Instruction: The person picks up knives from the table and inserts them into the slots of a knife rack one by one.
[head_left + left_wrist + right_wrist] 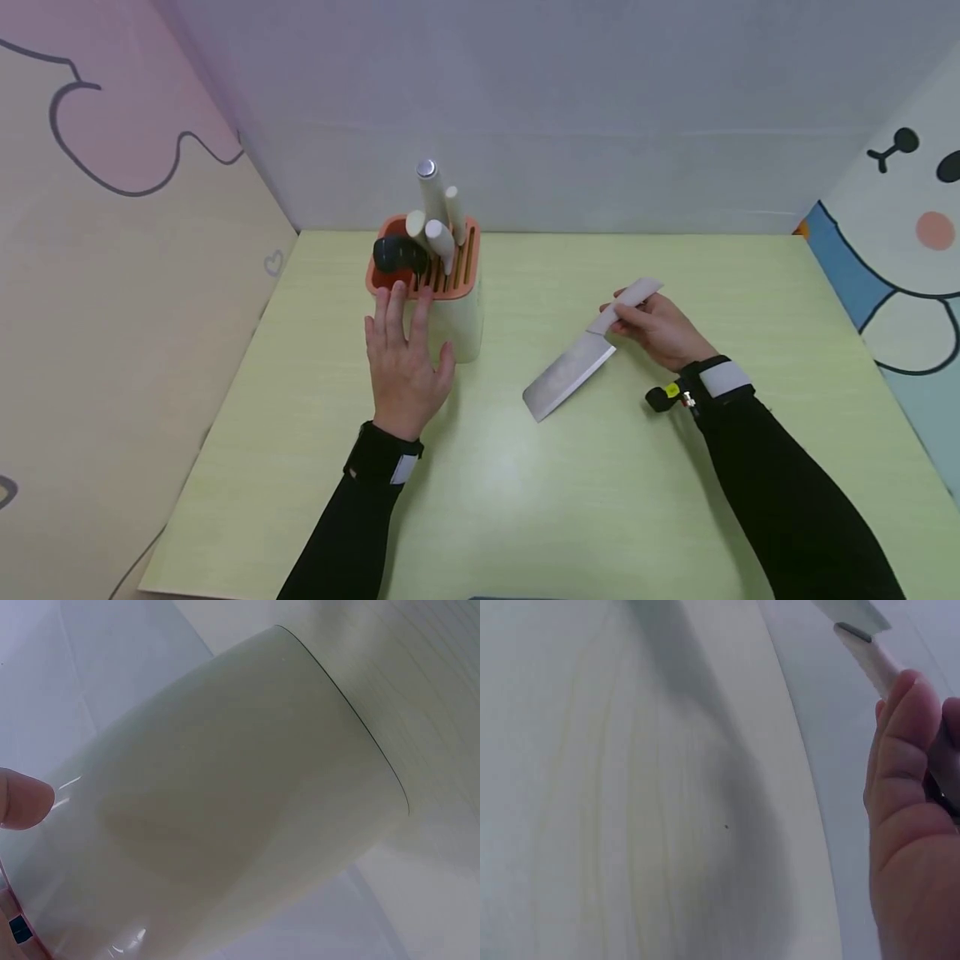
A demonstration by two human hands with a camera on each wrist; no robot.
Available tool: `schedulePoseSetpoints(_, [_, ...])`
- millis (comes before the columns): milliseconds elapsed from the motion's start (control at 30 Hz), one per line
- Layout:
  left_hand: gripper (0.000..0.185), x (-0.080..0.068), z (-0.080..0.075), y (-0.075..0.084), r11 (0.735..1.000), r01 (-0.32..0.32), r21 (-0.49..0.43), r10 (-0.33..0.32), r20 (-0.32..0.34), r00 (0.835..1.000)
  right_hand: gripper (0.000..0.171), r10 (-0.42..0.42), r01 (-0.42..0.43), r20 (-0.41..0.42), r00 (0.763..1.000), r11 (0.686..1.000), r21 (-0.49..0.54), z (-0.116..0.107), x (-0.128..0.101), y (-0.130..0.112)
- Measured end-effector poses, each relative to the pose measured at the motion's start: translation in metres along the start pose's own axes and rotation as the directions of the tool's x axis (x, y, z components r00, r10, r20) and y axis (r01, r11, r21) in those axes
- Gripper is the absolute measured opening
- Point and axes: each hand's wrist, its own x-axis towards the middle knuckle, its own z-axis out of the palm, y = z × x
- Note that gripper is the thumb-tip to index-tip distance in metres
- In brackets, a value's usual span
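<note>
A cleaver (pixel 570 375) with a broad metal blade and a white handle is held by my right hand (pixel 663 331), thumb and fingers round the handle. Its blade slants down toward the left, above the table. My left hand (pixel 408 367) lies with fingers spread at the front of a knife block (pixel 457 325), fingertips near its orange rim. In the left wrist view the block's smooth pale wall (pixel 210 787) fills most of the picture, with one fingertip (pixel 26 799) beside it. The right wrist view shows the right thumb (pixel 911 712) along the handle (pixel 881 664).
Several white-handled tools (pixel 441 237) and a black-handled one (pixel 397 253) stand in the block. The pale wooden table (pixel 480 500) meets a plain wall (pixel 600 125) at the back. Printed panels (pixel 135 275) flank it on the left and right.
</note>
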Motion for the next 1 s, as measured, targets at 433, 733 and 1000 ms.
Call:
schedulePoseSetpoints(433, [0.085, 0.0, -0.001, -0.001, 1.0, 0.0, 0.007, 0.0, 0.006, 1.0, 0.04, -0.097, 0.116, 0.14, 0.985, 0.984, -0.132, 0.006, -0.015, -0.023])
schedulePoseSetpoints(733, [0.085, -0.001, -0.001, 0.0, 1.0, 0.006, -0.011, -0.006, 0.018, 1.0, 0.038, -0.197, 0.24, 0.161, 0.967, 0.913, -0.329, 0.013, -0.018, -0.03])
schedulePoseSetpoints(1000, [0.084, -0.001, -0.002, -0.001, 1.0, 0.01, -0.017, -0.01, 0.032, 0.999, 0.037, -0.331, 0.336, 0.085, 0.94, 0.847, -0.413, 0.03, -0.027, -0.051])
